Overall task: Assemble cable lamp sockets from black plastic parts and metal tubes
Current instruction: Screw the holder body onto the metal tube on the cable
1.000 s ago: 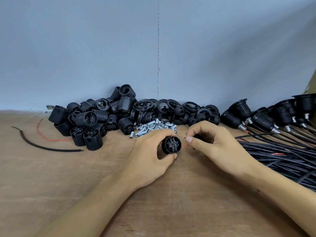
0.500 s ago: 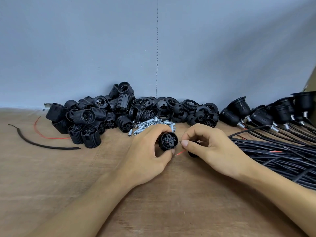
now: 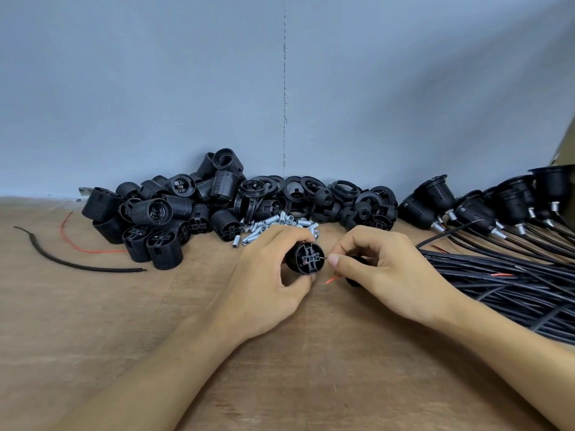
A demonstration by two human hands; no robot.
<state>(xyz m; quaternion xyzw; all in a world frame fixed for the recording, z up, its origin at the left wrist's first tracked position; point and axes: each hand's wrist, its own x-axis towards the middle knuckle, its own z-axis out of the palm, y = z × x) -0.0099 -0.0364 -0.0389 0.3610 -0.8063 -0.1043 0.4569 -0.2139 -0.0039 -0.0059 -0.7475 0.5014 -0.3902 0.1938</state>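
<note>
The left hand [image 3: 264,281] grips a socket [image 3: 306,258] just above the worktop [image 3: 93,337], fingers curled over its top and thumb underneath. Its terminal end is turned toward the person, probably so the small holes can be seen while wiring. The right hand [image 3: 382,269] pinches a thin wire [image 3: 325,258] between thumb and forefinger, with the tip right at the socket's right edge. It looks aimed at a terminal, though I cannot tell whether it is in. A red wire [image 3: 331,279] hangs loose just below and right of the socket. A black part [image 3: 354,276], perhaps a cap already on the cable, shows under the right palm and is mostly hidden.

Just behind the socket lies a heap of metal tubes [image 3: 273,225], kept within easy reach. Behind and left of the socket is a pile of bodies [image 3: 161,219], and directly behind it are rings and caps [image 3: 311,194]. Right of the socket a cable bundle [image 3: 513,281] runs back to finished sockets [image 3: 435,200] in a row. Sorting stock on one side and done work on the other seems deliberate. Far left of the socket lie a black scrap [image 3: 77,265] and a red scrap [image 3: 84,248].

The worktop is bare brown board. A plain grey-blue wall [image 3: 155,88] with a vertical seam [image 3: 284,88] stands behind everything.
</note>
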